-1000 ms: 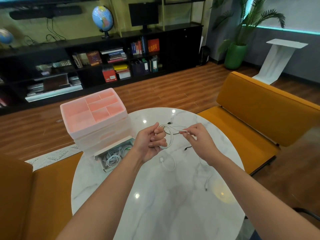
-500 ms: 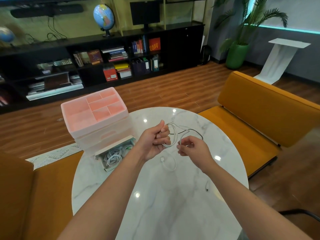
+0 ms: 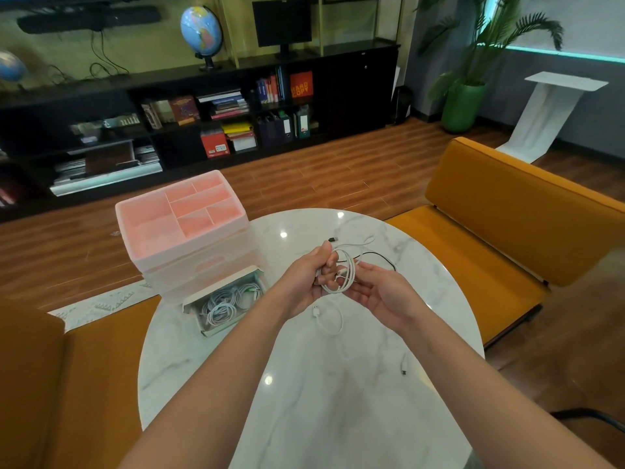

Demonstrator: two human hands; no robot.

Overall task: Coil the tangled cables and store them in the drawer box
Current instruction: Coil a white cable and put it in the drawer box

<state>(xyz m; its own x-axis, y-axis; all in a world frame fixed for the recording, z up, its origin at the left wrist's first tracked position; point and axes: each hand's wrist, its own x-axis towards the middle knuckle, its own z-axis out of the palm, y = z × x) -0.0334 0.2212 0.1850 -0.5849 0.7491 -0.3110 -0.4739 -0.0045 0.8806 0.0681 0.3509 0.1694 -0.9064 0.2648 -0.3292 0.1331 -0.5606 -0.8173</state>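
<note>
My left hand (image 3: 309, 277) grips a white cable (image 3: 345, 275) wound into a few loops above the round marble table (image 3: 304, 384). My right hand (image 3: 378, 294) lies palm up beside the coil, its fingers under and around the loops. One end of the white cable with a USB plug (image 3: 316, 311) hangs down onto the table. A black cable (image 3: 378, 257) lies behind the hands. The pink-topped drawer box (image 3: 182, 228) stands at the table's left edge, its bottom drawer (image 3: 223, 304) pulled out with several coiled white cables inside.
A loose plug end (image 3: 403, 368) lies on the table at the right. Orange benches (image 3: 507, 238) flank the table right and left. A black shelf unit (image 3: 203, 113) with books and a globe lines the far wall.
My right hand has moved in closer to the left and turned palm up under the coil. The loops have tightened in my left hand, and the camera has shifted slightly.
</note>
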